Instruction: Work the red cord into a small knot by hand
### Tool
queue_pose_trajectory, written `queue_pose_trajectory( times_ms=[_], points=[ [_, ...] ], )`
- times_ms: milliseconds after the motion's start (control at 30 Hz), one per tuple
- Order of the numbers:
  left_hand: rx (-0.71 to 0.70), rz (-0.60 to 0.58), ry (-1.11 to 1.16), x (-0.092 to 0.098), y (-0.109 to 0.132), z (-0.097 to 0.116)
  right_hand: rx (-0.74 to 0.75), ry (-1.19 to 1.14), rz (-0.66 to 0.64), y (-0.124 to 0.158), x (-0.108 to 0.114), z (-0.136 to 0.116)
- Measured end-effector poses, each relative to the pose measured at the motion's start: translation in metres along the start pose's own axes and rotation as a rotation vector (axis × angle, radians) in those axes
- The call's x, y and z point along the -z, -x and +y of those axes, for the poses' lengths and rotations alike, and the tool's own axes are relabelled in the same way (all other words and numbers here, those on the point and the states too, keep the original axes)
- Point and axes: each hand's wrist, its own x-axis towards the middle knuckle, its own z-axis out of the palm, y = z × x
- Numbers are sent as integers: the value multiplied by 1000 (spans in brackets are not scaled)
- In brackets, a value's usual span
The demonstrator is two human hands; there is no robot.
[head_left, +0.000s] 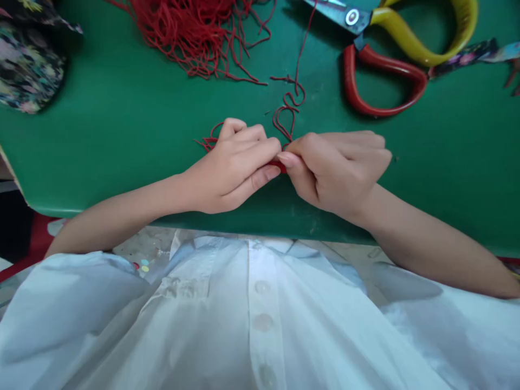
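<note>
My left hand [239, 165] is closed, thumb and fingers pinching a small red piece [283, 167] that shows between the two hands. Its shape is mostly hidden. Meeting it from the other side, my right hand [337, 168] pinches at the same spot with thumb and forefinger, where a red cord [285, 120] runs in. That cord lies in loose loops on the table just beyond the fingertips and leads up to the far edge of view. Loose red cord ends [209, 142] stick out behind my left hand.
A heap of red cords [190, 38] lies at the far middle of the green table [122, 135]. Scissors [385, 76] with one yellow and one red handle rest at the far right, a patterned strip beside them. Dark floral cloth [30, 67] is at the far left.
</note>
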Motion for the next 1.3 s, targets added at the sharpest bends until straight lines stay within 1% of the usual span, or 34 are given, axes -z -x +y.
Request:
queue_pose_trajectory(
  times_ms=[100, 267, 400, 500, 600, 667, 767, 833, 900, 1000, 1067, 1200, 1300],
  points=[
    [-23, 13, 17, 0, 0, -1, 51, 4, 98, 0, 0, 1],
    [-6, 87, -22, 0, -1, 3, 70, 36, 97, -1, -1, 2],
    [-12, 114, -104, 2, -2, 4, 76, -9, 144, -3, -2, 1],
    [-19, 140, -145, 3, -3, 3, 35, -13, 86, -3, -4, 2],
    [-38, 168, -172, 2, -4, -1, 41, -1, 67, -2, -6, 5],
    [-49, 165, -165, 2, -3, -4, 39, -11, 42, -1, -7, 6],
    [-71, 152, -182, 2, -4, -5, -17, -54, -63, 0, -7, 8],
    [-93, 146, -214, 2, -4, -5, -17, -42, -74, 0, -7, 8],
    [-112, 139, -234, 3, -5, -4, 23, -3, -27, 0, -7, 8],
    [-128, 145, -234, 2, -5, -3, 124, 33, 103, -2, -6, 7],
    [-132, 153, -221, 2, -5, -3, 157, 45, 147, -2, -6, 6],
    [-121, 161, -176, 1, -4, -1, 146, 39, 125, -3, -4, 5],
    [-121, 176, -155, 0, -4, 0, 118, -9, 83, -2, -2, 5]
  ],
)
